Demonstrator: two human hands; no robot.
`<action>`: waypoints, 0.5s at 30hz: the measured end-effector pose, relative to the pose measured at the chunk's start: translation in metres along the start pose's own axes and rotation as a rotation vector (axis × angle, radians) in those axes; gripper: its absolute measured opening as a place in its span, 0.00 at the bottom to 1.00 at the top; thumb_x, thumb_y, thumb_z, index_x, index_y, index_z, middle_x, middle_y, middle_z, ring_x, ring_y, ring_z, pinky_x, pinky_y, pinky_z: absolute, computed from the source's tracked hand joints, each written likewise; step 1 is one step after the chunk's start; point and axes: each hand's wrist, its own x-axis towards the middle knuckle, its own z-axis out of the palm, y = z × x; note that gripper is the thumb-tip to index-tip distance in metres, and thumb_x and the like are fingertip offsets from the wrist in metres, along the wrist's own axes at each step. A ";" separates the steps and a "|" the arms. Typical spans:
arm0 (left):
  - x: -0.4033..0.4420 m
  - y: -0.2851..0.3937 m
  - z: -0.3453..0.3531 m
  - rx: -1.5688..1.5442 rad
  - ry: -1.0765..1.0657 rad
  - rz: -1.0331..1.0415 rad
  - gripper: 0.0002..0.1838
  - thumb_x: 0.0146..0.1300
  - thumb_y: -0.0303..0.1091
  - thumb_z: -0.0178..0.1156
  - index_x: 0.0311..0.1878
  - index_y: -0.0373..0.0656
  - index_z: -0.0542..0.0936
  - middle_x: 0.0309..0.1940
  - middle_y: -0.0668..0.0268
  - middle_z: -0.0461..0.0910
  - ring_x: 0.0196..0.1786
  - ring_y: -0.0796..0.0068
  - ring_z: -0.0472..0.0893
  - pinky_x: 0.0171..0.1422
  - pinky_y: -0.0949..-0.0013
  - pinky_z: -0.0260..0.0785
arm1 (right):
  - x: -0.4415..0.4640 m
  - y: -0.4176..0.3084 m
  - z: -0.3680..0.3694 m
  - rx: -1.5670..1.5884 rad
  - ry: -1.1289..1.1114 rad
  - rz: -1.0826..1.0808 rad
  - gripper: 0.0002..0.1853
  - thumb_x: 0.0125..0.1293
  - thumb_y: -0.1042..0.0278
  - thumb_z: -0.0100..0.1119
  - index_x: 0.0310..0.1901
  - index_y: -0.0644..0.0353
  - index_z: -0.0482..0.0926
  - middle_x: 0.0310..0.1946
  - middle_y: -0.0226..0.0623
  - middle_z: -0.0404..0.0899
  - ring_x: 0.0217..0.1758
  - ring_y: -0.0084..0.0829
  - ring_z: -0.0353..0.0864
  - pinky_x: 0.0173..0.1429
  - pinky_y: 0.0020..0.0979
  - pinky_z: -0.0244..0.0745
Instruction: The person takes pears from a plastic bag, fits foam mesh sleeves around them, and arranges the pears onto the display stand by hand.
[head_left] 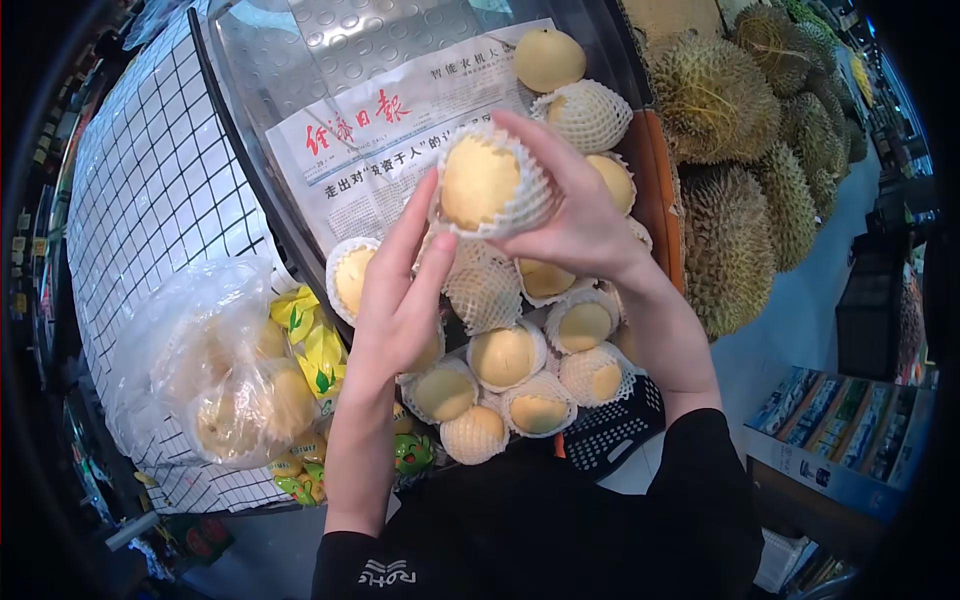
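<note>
A yellow pear-like fruit (481, 184) in a white foam net is held up above the display. My right hand (585, 215) is wrapped round its right side. At its left, my left hand (405, 285) has the fingertips against the net, with thumb and fingers apart. Below and behind the hands lie several more netted fruits (502, 356), some partly hidden by my arms. One bare fruit (550, 60) sits at the top, beside a netted one (583, 115). A printed newspaper (340, 150) lies under the fruit.
Left of the fruit, a clear plastic bag (235, 400) of fruit rests on a checked cloth (165, 150), beside yellow packaging (312, 340). Durians (720, 240) are piled at the right. Boxes (840, 430) stand at the lower right.
</note>
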 end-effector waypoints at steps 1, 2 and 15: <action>0.016 0.000 0.005 0.000 0.011 0.009 0.29 0.75 0.32 0.50 0.74 0.28 0.58 0.70 0.46 0.66 0.73 0.62 0.66 0.75 0.65 0.55 | 0.012 0.008 -0.007 -0.002 -0.006 -0.013 0.49 0.40 0.71 0.76 0.68 0.64 0.65 0.60 0.49 0.72 0.64 0.47 0.73 0.69 0.37 0.67; 0.033 -0.001 0.011 -0.073 0.046 -0.026 0.31 0.74 0.34 0.52 0.74 0.28 0.58 0.69 0.46 0.68 0.71 0.63 0.68 0.74 0.66 0.57 | 0.024 0.014 -0.013 -0.137 -0.034 -0.055 0.48 0.39 0.72 0.76 0.67 0.62 0.66 0.59 0.50 0.72 0.63 0.49 0.73 0.70 0.39 0.67; 0.125 -0.056 0.030 0.143 0.003 -0.166 0.54 0.58 0.58 0.67 0.71 0.21 0.57 0.42 0.47 0.81 0.43 0.66 0.81 0.48 0.67 0.74 | 0.053 0.067 -0.035 -0.752 -0.304 -0.198 0.49 0.45 0.62 0.77 0.71 0.56 0.62 0.57 0.47 0.74 0.64 0.45 0.73 0.75 0.57 0.57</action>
